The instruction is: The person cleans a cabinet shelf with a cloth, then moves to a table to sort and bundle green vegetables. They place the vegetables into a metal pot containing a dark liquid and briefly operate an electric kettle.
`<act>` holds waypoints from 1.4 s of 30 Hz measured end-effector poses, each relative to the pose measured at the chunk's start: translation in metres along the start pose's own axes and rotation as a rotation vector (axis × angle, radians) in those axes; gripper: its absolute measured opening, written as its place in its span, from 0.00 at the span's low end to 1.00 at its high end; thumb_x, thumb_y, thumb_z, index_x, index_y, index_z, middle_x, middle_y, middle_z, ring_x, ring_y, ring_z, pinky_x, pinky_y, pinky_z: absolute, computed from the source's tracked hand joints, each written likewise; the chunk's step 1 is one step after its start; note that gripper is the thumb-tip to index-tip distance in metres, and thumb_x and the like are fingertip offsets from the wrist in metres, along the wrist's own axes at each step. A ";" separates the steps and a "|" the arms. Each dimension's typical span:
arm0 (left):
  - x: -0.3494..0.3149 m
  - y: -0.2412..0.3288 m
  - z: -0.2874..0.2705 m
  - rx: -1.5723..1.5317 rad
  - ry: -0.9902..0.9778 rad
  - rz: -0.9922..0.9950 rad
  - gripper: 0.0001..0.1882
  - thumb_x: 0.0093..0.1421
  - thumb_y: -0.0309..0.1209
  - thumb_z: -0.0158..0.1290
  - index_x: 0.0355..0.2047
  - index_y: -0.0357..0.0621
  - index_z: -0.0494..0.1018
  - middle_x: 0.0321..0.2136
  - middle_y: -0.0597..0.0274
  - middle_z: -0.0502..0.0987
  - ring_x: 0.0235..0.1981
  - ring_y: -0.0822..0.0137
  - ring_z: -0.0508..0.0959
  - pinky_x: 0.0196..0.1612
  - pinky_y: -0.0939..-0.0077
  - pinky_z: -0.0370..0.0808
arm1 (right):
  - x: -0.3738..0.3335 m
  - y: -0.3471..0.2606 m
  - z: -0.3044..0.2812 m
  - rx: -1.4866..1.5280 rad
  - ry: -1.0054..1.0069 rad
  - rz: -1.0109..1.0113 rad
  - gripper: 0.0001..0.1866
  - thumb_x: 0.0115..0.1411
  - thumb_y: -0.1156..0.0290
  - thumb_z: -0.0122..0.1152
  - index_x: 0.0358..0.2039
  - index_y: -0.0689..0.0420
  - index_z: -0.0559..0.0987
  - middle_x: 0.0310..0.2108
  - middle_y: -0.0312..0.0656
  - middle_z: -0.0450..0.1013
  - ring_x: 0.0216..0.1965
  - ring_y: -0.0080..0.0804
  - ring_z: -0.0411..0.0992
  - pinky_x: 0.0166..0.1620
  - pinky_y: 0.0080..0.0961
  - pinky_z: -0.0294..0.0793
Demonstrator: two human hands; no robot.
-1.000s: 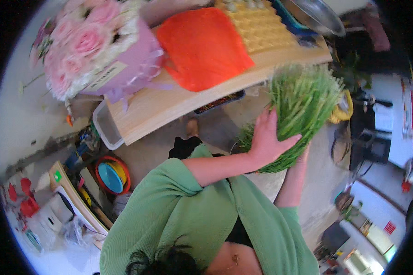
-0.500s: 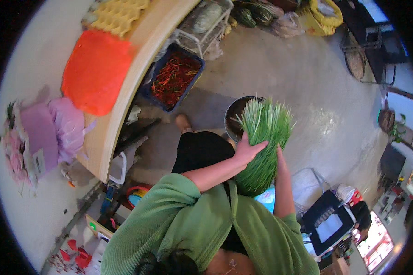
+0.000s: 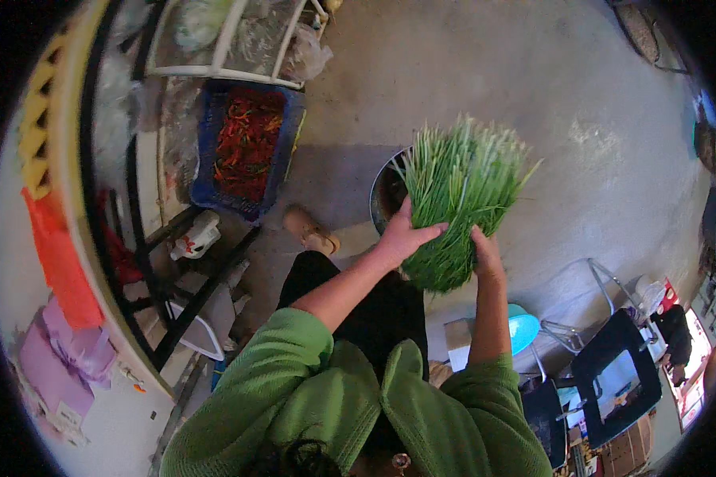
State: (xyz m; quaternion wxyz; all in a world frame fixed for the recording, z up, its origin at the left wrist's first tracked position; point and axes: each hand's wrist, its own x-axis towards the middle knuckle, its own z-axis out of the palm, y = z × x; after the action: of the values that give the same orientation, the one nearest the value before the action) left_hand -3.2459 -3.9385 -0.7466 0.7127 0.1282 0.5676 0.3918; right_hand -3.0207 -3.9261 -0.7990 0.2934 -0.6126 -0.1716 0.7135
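A thick bundle of green chives (image 3: pixel 463 203), its pale cut ends facing away from me, is held out in front of my body. My left hand (image 3: pixel 406 237) is closed around its left side, thumb lying across the leaves. On the right side my right hand (image 3: pixel 487 250) clasps it, thumb showing and the other fingers hidden. Just left of the chives and partly covered by them, a round metal-rimmed bucket (image 3: pixel 375 195) stands on the floor with something dark brown inside.
A blue plastic crate (image 3: pixel 281 163) of red chili peppers (image 3: pixel 247 147) sits at left, beside a white rack (image 3: pixel 219 48) with bagged vegetables. A wooden table edge (image 3: pixel 79 183) runs along the far left. At lower right are a black chair (image 3: pixel 616 374) and a turquoise round object (image 3: pixel 523 330).
Both hands have moved the chives farther out from my body, keeping hold of them. My view has shifted, so the table sits farther left and the crate appears larger.
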 end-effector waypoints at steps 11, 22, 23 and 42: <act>0.112 -0.145 -0.056 0.554 -0.005 0.074 0.48 0.47 0.30 0.66 0.66 0.37 0.52 0.55 0.46 0.71 0.55 0.53 0.73 0.57 0.63 0.69 | 0.094 0.123 -0.055 -0.425 0.029 0.100 0.26 0.52 0.74 0.67 0.52 0.61 0.72 0.47 0.42 0.74 0.49 0.35 0.72 0.52 0.37 0.71; 0.217 -0.268 -0.086 0.715 0.432 -0.444 0.49 0.43 0.33 0.67 0.64 0.38 0.54 0.54 0.42 0.71 0.53 0.43 0.73 0.54 0.58 0.72 | 0.220 0.249 -0.074 -0.580 0.441 0.389 0.40 0.48 0.63 0.72 0.60 0.63 0.67 0.54 0.46 0.70 0.53 0.43 0.69 0.53 0.40 0.70; 0.228 -0.270 -0.086 0.799 0.487 -0.559 0.51 0.43 0.34 0.67 0.65 0.38 0.54 0.55 0.42 0.70 0.53 0.43 0.73 0.54 0.58 0.72 | 0.227 0.254 -0.076 -0.614 0.436 0.336 0.41 0.47 0.63 0.73 0.60 0.63 0.66 0.55 0.46 0.69 0.54 0.44 0.68 0.53 0.40 0.70; -0.006 0.003 -0.060 0.601 0.025 -0.005 0.19 0.61 0.29 0.55 0.54 0.43 0.73 0.34 0.51 0.82 0.34 0.58 0.82 0.37 0.64 0.77 | 0.006 0.055 0.095 -1.355 0.100 -0.356 0.43 0.56 0.69 0.66 0.69 0.48 0.56 0.66 0.58 0.53 0.65 0.61 0.55 0.53 0.44 0.73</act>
State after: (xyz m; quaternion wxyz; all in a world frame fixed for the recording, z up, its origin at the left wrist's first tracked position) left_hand -3.3018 -3.9565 -0.7597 0.6368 0.3273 0.6671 0.2059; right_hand -3.1255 -3.9535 -0.8182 -0.0330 -0.6553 -0.6624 0.3616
